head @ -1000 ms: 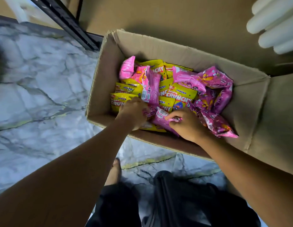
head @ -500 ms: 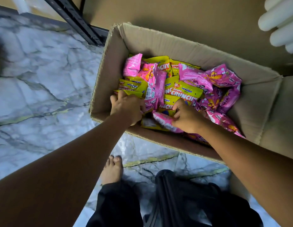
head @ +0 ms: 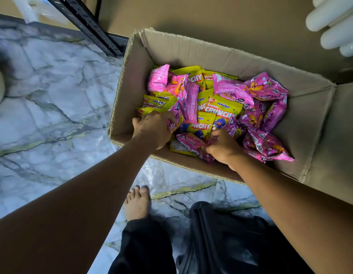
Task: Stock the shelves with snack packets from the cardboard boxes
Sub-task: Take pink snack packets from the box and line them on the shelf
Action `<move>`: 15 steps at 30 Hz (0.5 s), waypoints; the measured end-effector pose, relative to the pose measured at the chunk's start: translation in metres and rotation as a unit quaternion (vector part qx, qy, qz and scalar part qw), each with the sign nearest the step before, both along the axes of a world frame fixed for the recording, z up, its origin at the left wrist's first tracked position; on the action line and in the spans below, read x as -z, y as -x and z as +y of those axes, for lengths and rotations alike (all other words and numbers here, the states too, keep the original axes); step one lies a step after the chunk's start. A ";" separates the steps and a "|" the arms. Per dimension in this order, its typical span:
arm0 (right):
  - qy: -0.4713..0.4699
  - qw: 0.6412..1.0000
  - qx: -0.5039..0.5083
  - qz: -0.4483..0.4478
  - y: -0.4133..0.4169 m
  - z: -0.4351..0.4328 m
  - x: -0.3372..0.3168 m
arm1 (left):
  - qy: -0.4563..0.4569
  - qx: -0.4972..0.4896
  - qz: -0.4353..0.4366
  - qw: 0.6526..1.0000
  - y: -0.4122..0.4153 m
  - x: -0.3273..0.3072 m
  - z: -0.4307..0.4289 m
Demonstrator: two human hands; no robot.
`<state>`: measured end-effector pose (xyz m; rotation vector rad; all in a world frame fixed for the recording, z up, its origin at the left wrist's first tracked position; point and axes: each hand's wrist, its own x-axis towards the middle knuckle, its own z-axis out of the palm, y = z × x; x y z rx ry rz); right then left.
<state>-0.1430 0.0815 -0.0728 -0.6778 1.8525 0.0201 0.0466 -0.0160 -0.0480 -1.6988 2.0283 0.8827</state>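
An open cardboard box (head: pixel 132 80) stands on the marble floor, filled with several pink snack packets (head: pixel 266 88) and yellow snack packets (head: pixel 221 109). Both my hands are inside its near edge. My left hand (head: pixel 153 129) lies knuckles-up on the packets at the near left corner, fingers curled down into the pile; what they hold is hidden. My right hand (head: pixel 223 147) pinches the end of a pink packet (head: pixel 191 143) lying against the near wall.
A black metal shelf upright (head: pixel 86 22) rises behind the box's left corner. A second cardboard box (head: pixel 339 135) sits to the right. White tubes (head: pixel 333 22) show at top right. My bare foot (head: pixel 137 202) and dark trousers are below the box.
Both hands stayed at the near edge of the box. The left hand shifted left and spread onto the packets, and the right hand's fingers closed on the pink packet's end.
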 end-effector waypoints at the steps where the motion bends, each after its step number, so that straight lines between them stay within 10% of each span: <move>1: 0.004 1.000 -0.011 0.011 -0.003 0.001 0.000 | -0.003 -0.004 0.000 1.000 0.000 0.001 0.001; 15: 0.139 0.987 -0.008 -0.075 0.001 -0.001 -0.068 | 0.011 -0.101 0.120 0.988 -0.015 -0.066 0.008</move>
